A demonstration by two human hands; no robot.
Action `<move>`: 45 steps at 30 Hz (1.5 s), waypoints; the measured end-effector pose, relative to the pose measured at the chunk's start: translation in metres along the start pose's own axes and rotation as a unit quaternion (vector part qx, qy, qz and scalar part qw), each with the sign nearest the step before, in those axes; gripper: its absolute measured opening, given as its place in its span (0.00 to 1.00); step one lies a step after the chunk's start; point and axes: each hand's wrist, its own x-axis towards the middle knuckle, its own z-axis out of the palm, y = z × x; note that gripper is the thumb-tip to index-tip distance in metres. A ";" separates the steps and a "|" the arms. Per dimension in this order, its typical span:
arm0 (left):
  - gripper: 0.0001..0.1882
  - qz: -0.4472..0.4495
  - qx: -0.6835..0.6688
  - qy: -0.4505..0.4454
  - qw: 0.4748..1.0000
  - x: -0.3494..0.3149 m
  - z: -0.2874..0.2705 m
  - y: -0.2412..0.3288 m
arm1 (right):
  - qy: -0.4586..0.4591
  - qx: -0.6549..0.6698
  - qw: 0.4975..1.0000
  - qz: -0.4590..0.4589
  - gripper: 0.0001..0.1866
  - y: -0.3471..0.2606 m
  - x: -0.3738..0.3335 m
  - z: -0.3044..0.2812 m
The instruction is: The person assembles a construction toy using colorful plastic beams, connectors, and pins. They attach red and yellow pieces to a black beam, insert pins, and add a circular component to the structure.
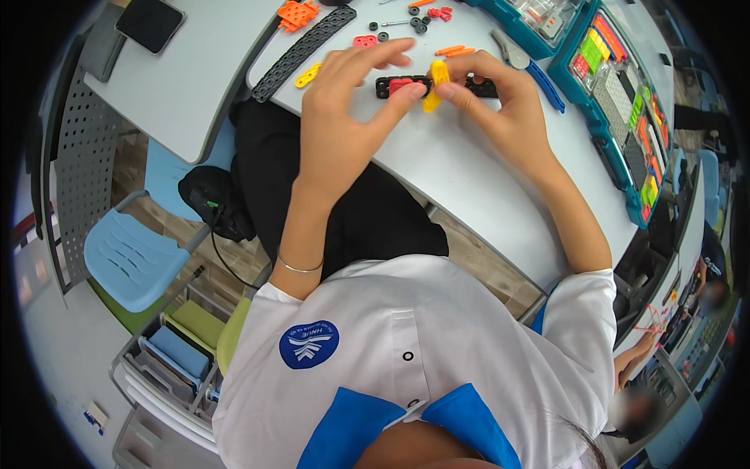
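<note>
My right hand [508, 105] pinches a yellow plastic building piece [438, 74] between thumb and fingers. Behind it, a black perforated beam [483, 87] with a red connector piece [400, 85] on its left part lies over the white table. My left hand [340, 109] has thumb and fingers spread apart. Its thumb tip is at the red connector piece, beside the yellow one; whether it presses on the beam I cannot tell. Beyond the hands lie orange pegs [455, 51] and a red holed piece [365, 41].
A long dark grey track strip [303, 53] and a yellow piece [308, 76] lie left of my hands. Right stand a blue-and-grey tool [544, 86] and a teal case [608, 133] of sorted parts. A phone [151, 25] rests on the left table. Small wheels [422, 27] lie farther back.
</note>
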 end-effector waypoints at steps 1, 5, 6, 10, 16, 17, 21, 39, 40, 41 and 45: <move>0.20 0.005 0.033 0.000 0.999 -0.001 -0.002 -0.005 | 0.002 -0.008 1.000 0.000 0.14 0.002 0.001 -0.001; 0.23 -0.017 0.057 -0.051 0.997 -0.005 -0.003 -0.013 | 0.016 -0.034 0.999 -0.032 0.12 0.021 0.013 0.000; 0.22 -0.010 0.057 -0.050 0.997 -0.004 -0.001 -0.014 | 0.010 -0.042 0.999 -0.033 0.12 0.020 0.016 -0.001; 0.21 0.000 0.055 -0.037 0.998 -0.004 0.010 -0.022 | -0.023 -0.041 0.997 -0.066 0.12 0.021 0.024 0.001; 0.18 -0.043 -0.013 -0.052 0.998 -0.002 0.009 -0.017 | -0.008 -0.059 0.995 -0.075 0.12 0.021 0.026 -0.001; 0.18 -0.055 -0.028 -0.063 0.996 -0.001 0.007 -0.015 | -0.009 -0.060 0.995 -0.078 0.12 0.021 0.026 -0.001; 0.20 -0.055 -0.114 -0.047 0.991 -0.003 0.012 -0.021 | -0.019 -0.072 0.994 -0.079 0.12 0.021 0.025 -0.001; 0.19 -0.093 -0.107 -0.017 0.990 -0.006 0.025 -0.017 | -0.031 -0.051 0.996 -0.061 0.11 0.015 0.018 0.007; 0.19 -0.095 -0.113 -0.017 0.989 -0.005 0.025 -0.019 | -0.040 -0.053 0.997 -0.048 0.11 0.012 0.018 0.006; 0.19 -0.096 -0.120 -0.018 0.988 -0.005 0.025 -0.020 | -0.045 -0.056 0.997 -0.043 0.12 0.012 0.019 0.004; 0.20 -0.116 -0.183 -0.008 0.976 -0.005 0.021 -0.024 | -0.076 -0.085 0.993 -0.023 0.15 0.011 0.023 -0.012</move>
